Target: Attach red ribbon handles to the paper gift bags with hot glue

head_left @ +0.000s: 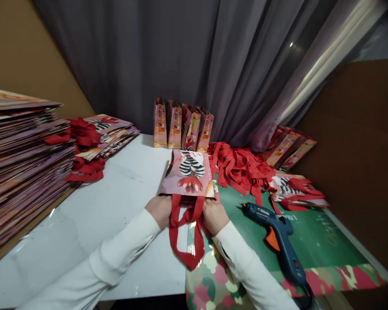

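In front of me a small paper bag [190, 174], printed with a zebra-striped figure and a red flower, has its mouth towards me. Its red ribbon handles [194, 258] hang from the mouth between my wrists. My left hand [160, 209] is at the left corner of the mouth and my right hand [215, 214] at the right corner. Both touch the bag, with their fingers hidden at its edge. A dark blue glue gun [278, 237] with an orange trigger lies to the right of my right hand.
Tall stacks of flat bags [26, 172] stand at the left, with red ribbons [86, 133] beside them. Several upright bags [174, 125] stand behind. A red ribbon heap [242, 168] and more bags [291, 146] are at right, and a green sheet [317, 241] covers the table there.
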`<state>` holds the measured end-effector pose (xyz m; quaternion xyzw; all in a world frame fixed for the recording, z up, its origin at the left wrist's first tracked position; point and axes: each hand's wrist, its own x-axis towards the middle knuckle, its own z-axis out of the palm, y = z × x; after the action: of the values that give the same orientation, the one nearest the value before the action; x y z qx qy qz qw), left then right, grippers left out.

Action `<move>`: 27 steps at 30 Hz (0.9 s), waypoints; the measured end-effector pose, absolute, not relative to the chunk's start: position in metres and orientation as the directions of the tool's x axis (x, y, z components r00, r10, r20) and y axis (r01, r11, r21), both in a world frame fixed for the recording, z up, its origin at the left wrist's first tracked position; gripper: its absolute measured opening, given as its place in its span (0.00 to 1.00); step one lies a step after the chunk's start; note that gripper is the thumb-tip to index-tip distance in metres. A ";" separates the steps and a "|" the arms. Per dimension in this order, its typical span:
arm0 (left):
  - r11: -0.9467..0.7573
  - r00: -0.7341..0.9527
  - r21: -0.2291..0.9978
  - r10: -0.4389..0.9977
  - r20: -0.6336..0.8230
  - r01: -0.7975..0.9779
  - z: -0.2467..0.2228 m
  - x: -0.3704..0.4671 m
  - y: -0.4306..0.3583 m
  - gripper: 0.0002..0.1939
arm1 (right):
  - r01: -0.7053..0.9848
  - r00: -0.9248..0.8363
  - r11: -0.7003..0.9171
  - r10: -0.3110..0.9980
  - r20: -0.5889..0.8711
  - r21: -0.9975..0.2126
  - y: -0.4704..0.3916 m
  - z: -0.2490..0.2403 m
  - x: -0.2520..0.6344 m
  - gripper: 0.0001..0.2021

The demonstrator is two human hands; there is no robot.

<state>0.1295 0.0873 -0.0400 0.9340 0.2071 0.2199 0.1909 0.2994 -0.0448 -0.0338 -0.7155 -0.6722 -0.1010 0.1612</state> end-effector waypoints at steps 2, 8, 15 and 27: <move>-0.889 0.833 0.326 0.428 0.350 0.320 -0.032 0.124 0.090 0.14 | 0.998 0.046 -0.061 0.923 0.381 0.026 -0.051 -0.029 0.297 0.13; -0.966 0.821 -0.034 0.200 0.535 0.257 0.019 0.110 0.097 0.24 | 0.955 -0.116 -0.100 0.740 0.663 0.280 -0.051 0.004 0.296 0.13; -0.969 0.586 0.232 0.238 0.774 0.087 0.073 0.071 0.076 0.41 | 0.954 -0.270 0.059 0.602 0.751 0.295 -0.048 0.038 0.293 0.12; -0.120 0.646 0.990 0.762 0.047 0.070 0.133 0.102 0.173 0.17 | 0.950 -0.256 0.297 0.559 0.789 0.098 -0.075 0.043 0.278 0.12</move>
<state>0.1024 0.1729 0.1328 0.6888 0.3018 0.2929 0.5905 0.2779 -0.0750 0.0434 -0.5132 -0.7348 -0.2967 0.3297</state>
